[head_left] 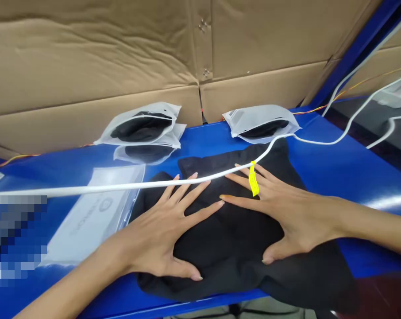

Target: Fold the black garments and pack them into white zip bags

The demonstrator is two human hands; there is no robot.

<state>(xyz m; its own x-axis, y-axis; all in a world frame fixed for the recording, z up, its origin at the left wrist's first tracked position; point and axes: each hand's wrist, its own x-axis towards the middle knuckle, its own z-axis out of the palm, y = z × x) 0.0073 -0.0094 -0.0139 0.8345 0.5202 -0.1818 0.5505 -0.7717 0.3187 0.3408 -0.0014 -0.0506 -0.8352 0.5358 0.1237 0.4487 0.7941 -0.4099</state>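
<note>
A black cloth garment lies spread over the blue table, its lower right part reaching past the front edge. I cannot tell what kind of garment it is. My left hand rests flat on its left side with fingers spread. Opposite, my right hand presses on the right side, fingers also apart, and the two index fingertips nearly meet. A white cable crosses in front of the fingertips, with a yellow tag hanging over my right hand.
Left of the garment lies a flat frosted plastic bag with printing. Open frosted bags with black contents stand at the back left and back right. Cardboard lines the rear of the blue table. More white cables hang at right.
</note>
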